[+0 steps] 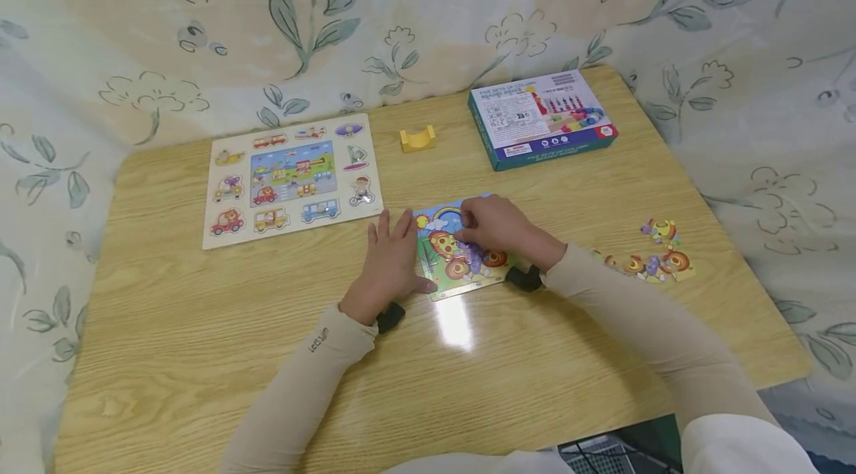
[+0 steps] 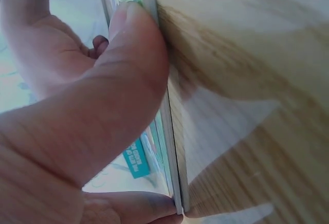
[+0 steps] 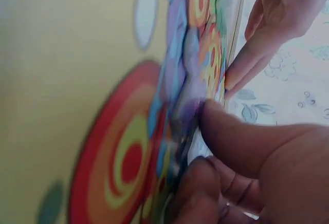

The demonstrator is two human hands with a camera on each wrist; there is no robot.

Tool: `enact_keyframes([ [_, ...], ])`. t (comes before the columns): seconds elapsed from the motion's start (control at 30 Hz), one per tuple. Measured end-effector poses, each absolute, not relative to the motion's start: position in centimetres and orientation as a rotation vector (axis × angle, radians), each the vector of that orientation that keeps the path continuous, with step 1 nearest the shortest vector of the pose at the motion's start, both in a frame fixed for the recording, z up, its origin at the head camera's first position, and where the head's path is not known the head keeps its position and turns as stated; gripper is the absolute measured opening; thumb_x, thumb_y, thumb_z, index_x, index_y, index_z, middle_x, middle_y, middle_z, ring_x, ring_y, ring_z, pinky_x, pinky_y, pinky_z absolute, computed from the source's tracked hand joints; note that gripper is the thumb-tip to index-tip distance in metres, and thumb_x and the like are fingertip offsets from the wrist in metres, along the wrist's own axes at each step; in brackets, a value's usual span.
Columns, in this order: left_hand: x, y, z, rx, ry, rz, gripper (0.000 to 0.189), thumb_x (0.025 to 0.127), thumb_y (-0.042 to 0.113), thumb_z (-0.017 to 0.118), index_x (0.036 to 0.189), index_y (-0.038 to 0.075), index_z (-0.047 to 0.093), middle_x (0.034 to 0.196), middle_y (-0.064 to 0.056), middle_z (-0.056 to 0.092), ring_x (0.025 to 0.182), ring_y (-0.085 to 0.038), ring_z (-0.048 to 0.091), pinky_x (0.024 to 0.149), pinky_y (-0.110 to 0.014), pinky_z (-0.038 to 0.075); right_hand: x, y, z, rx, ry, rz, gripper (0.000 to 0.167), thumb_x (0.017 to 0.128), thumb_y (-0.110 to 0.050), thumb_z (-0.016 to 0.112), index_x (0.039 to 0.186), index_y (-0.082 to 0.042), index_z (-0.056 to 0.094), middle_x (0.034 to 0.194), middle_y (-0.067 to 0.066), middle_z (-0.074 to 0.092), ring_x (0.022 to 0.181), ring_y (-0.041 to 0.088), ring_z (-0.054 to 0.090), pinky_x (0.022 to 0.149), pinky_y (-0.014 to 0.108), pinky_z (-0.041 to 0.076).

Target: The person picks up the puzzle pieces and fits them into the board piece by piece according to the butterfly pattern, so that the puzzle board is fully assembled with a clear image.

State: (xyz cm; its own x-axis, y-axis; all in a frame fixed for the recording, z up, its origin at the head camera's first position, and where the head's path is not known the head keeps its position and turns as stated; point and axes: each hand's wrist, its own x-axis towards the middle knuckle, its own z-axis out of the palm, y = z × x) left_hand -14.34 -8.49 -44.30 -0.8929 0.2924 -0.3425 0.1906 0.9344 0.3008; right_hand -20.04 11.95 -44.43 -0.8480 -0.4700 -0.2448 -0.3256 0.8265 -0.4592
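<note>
A small puzzle board [image 1: 428,288] with a butterfly, rainbow and sun picture lies on the table in front of me. My left hand [image 1: 391,262] steadies its left side, fingers fairly straight, and the thumb [image 2: 136,44] presses near the front edge. Over the board's upper right part, my right hand [image 1: 498,225] has thumb and fingers bent together. In the right wrist view, the thumb [image 3: 231,136] and fingers pinch a purple puzzle piece [image 3: 190,103] at the butterfly's middle. The right hand hides the upper right of the picture.
Several loose puzzle pieces [image 1: 675,262] lie at the table's right, partly behind the right sleeve. A wooden vehicle puzzle [image 1: 227,232] is at the back left. Behind the board are a yellow curved block [image 1: 417,140] and a boxed bead toy [image 1: 542,121]. Patterned curtain surrounds the table.
</note>
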Motion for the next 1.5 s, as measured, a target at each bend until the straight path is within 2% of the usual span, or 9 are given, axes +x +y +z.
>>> enact_keyframes([
  [0.23, -14.4, -8.3, -44.4, 0.362, 2.710, 0.356, 0.119, 0.063, 0.052, 0.085, 0.151, 0.001, 0.024, 0.161, -0.011, 0.015, 0.147, -0.043, -0.001, 0.118, -0.059, 0.004, -19.8, 11.9, -44.7, -0.620, 2.706, -0.507, 0.030, 0.085, -0.037, 0.071, 0.077, -0.013, 0.056, 0.066, -0.001, 0.055, 0.060, 0.015, 0.050, 0.053, 0.026, 0.036],
  [0.37, -14.2, -8.5, -44.3, 0.336, 2.702, 0.369, 0.119, 0.063, 0.052, 0.085, 0.151, 0.001, 0.023, 0.162, -0.011, 0.015, 0.147, -0.043, -0.001, 0.118, -0.059, 0.004, -19.5, 12.5, -44.4, -0.641, 2.677, -0.563, 0.024, 0.088, -0.033, 0.069, 0.080, -0.013, 0.059, 0.067, -0.001, 0.057, 0.061, 0.014, 0.050, 0.053, 0.027, 0.038],
  [0.57, -13.9, -9.1, -44.2, 0.280, 2.702, 0.403, 0.119, 0.063, 0.049, 0.086, 0.152, 0.002, 0.022, 0.162, -0.011, 0.015, 0.147, -0.043, -0.001, 0.117, -0.060, 0.004, -19.7, 19.1, -42.2, -0.442, 2.720, -0.601, 0.018, 0.091, -0.026, 0.064, 0.091, -0.007, 0.064, 0.075, 0.006, 0.063, 0.065, 0.018, 0.054, 0.058, 0.031, 0.042],
  [0.63, -13.8, -9.2, -44.1, 0.282, 2.703, 0.410, 0.119, 0.064, 0.049, 0.086, 0.152, 0.002, 0.021, 0.162, -0.011, 0.015, 0.147, -0.043, -0.001, 0.117, -0.060, 0.004, -19.9, 22.8, -41.2, -0.337, 2.736, -0.548, 0.024, 0.091, -0.026, 0.064, 0.098, -0.003, 0.063, 0.082, 0.011, 0.066, 0.069, 0.020, 0.056, 0.060, 0.033, 0.044],
  [0.8, -13.8, -9.4, -44.0, 0.288, 2.694, 0.407, 0.119, 0.064, 0.049, 0.085, 0.152, 0.002, 0.020, 0.162, -0.011, 0.013, 0.147, -0.043, -0.002, 0.118, -0.060, 0.004, -19.1, 31.2, -39.6, -0.114, 2.666, -0.476, 0.052, 0.092, -0.034, 0.062, 0.118, 0.009, 0.051, 0.099, 0.029, 0.065, 0.069, 0.029, 0.064, 0.059, 0.039, 0.048],
  [0.93, -13.9, -9.4, -43.8, 0.289, 2.691, 0.406, 0.119, 0.064, 0.049, 0.085, 0.152, 0.002, 0.020, 0.162, -0.011, 0.013, 0.147, -0.043, -0.002, 0.118, -0.059, 0.003, -18.0, 34.3, -40.0, 0.068, 2.644, -0.395, 0.075, 0.089, -0.048, 0.061, 0.124, 0.014, 0.041, 0.113, 0.037, 0.056, 0.085, 0.040, 0.061, 0.072, 0.052, 0.049],
  [1.03, -13.9, -9.3, -43.8, 0.306, 2.699, 0.416, 0.119, 0.064, 0.049, 0.085, 0.152, 0.001, 0.020, 0.162, -0.012, 0.014, 0.147, -0.044, 0.000, 0.117, -0.061, 0.004, -17.3, 34.8, -41.0, 0.169, 2.657, -0.332, 0.078, 0.085, -0.051, 0.065, 0.118, 0.016, 0.044, 0.108, 0.036, 0.056, 0.087, 0.043, 0.054, 0.075, 0.055, 0.046],
  [1.23, -13.9, -9.0, -43.9, 0.318, 2.698, 0.446, 0.119, 0.065, 0.047, 0.086, 0.152, 0.001, 0.020, 0.162, -0.011, 0.014, 0.147, -0.044, -0.001, 0.117, -0.061, 0.003, -16.7, 35.1, -42.3, 0.274, 2.774, -0.318, 0.059, 0.080, -0.042, 0.074, 0.093, 0.012, 0.055, 0.081, 0.027, 0.060, 0.069, 0.036, 0.053, 0.059, 0.046, 0.044],
  [1.5, -14.0, -8.5, -44.0, 0.334, 2.706, 0.445, 0.118, 0.064, 0.046, 0.086, 0.151, 0.000, 0.022, 0.161, -0.012, 0.015, 0.147, -0.044, 0.000, 0.117, -0.061, 0.004, -17.1, 36.3, -43.1, 0.327, 2.854, -0.477, 0.061, 0.084, -0.044, 0.070, 0.104, 0.011, 0.055, 0.103, 0.033, 0.059, 0.088, 0.044, 0.055, 0.070, 0.052, 0.044],
])
